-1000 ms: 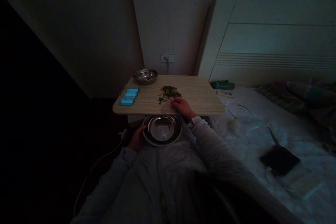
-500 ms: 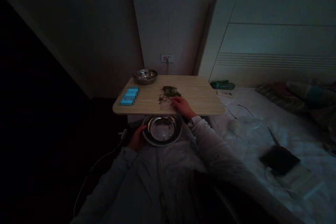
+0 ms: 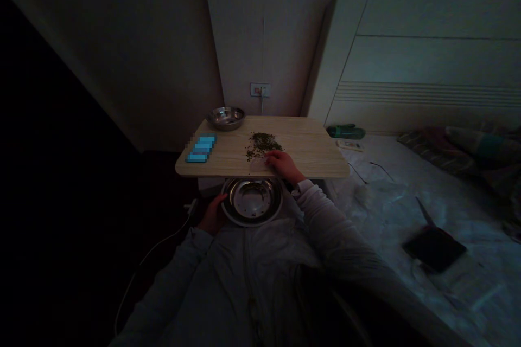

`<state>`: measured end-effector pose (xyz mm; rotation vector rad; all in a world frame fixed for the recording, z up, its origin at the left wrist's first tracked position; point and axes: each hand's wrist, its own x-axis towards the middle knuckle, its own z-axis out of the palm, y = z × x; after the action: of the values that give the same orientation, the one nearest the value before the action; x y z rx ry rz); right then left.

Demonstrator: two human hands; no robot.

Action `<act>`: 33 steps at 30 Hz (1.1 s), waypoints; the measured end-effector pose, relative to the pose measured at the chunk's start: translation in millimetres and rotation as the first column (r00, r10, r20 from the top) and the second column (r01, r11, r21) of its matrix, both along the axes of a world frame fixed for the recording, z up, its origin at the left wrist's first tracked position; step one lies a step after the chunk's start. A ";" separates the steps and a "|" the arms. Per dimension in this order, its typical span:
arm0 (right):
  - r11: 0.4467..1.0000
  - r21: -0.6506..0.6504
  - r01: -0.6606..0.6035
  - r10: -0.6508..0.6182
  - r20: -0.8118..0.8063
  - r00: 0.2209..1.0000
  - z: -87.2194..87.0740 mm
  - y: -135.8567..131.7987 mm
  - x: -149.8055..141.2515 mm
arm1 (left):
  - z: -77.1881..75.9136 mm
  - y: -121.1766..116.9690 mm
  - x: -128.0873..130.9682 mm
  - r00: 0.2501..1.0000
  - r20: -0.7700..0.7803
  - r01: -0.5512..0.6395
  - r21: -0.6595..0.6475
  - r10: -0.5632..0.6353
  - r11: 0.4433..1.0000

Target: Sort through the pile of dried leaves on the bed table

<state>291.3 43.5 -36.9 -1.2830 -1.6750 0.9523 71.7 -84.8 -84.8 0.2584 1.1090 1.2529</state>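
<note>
Green grains [image 3: 264,143] lie in a loose patch around the middle of the pale wooden table [image 3: 311,141], thick at the back and thinning to stray bits toward the near edge. The person's right hand [image 3: 285,166] comes in over that edge, just beside the nearest grains, fingertips pinched together on a thin clear disc [image 3: 257,165]. The disc is so faint in this gloom that I can't tell whether it touches the wood.

Down at the lap, just below the near edge, sits a shiny metal bowl [image 3: 252,199] with a pale rim and a few dark specks scattered inside. The left hand [image 3: 212,216] is clamped on its left side, thumb over the rim.

A second bowl [image 3: 226,119], also metal, stands upright at the table's far left corner. In front of it a phone [image 3: 201,148] lies flat, its screen lit blue and blurred into blocks. Behind the table, a plug [image 3: 262,91] sits in the wall socket [image 3: 255,90]. Over on the bed [image 3: 386,211], to the right, I see a green bottle [image 3: 345,132] on its side by the headboard [image 3: 427,59], a pale remote [image 3: 349,146] just in front of it, and a flat black thing [image 3: 435,249] well apart, nearer the person.
</note>
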 end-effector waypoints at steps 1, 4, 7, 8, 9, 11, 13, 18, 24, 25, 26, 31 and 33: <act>1.000 0.002 -0.002 0.002 -0.001 1.000 -0.3 0.0 0.0 | 0.2 0.1 0.0 1.000 -0.009 -0.012 -0.011 0.011 1.000; 1.000 -0.004 -0.008 0.009 0.013 1.000 0.2 -0.7 0.3 | 2.9 0.1 1.0 0.999 -0.022 -0.046 -0.027 0.045 0.999; 1.000 -0.011 -0.024 0.025 0.026 0.999 2.4 -2.8 0.9 | 9.8 -1.8 3.4 0.999 -0.016 -0.033 -0.028 0.033 0.999; 1.000 -0.010 -0.027 0.028 0.026 0.999 3.1 -3.4 0.9 | 12.6 -2.7 4.2 1.000 -0.013 -0.027 -0.029 0.026 0.999; 1.000 -0.012 -0.029 0.029 0.023 0.999 3.6 -3.9 0.9 | 15.0 -3.5 5.0 1.000 -0.013 -0.028 -0.030 0.028 0.999; 0.999 -0.025 -0.028 0.028 0.008 1.000 4.0 -3.9 0.6 | 18.0 -4.5 5.8 0.999 -0.022 -0.043 -0.038 0.042 0.998; 0.999 -0.042 -0.013 0.012 -0.021 1.000 3.7 -3.1 0.1 | 17.2 -4.2 5.5 0.998 -0.030 -0.056 -0.037 0.055 0.998; 0.998 -0.043 0.052 -0.056 -0.096 0.994 1.0 -0.2 -1.0 | 9.6 -0.3 3.2 0.999 -0.018 -0.030 -0.029 0.030 0.999; 1.000 -0.013 0.020 -0.021 -0.086 0.996 -2.7 2.7 -1.1 | 21.3 -4.3 5.9 0.998 -0.024 -0.057 -0.075 0.056 0.996; 1.000 -0.016 0.016 -0.017 -0.076 0.997 -2.8 2.7 -1.0 | 22.8 -5.2 6.3 0.999 -0.022 -0.051 -0.080 0.049 0.995; 1.000 -0.018 0.013 -0.014 -0.071 0.997 -2.8 2.3 -1.0 | 23.4 -5.9 6.4 0.999 -0.018 -0.041 -0.080 0.039 0.996; 0.999 -0.019 -0.047 0.045 -0.069 0.997 -1.9 -11.0 -5.8 | 16.1 -4.3 5.1 0.997 -0.014 -0.071 -0.048 0.071 0.996; 0.997 -0.010 -0.073 0.072 -0.056 0.996 -1.1 -19.5 -10.3 | 13.1 -3.3 4.3 0.997 -0.004 -0.073 -0.048 0.073 0.996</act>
<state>281.0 24.0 -38.0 -1.2003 -1.6852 1.0336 76.0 -88.1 -71.7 0.1847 1.1575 1.2891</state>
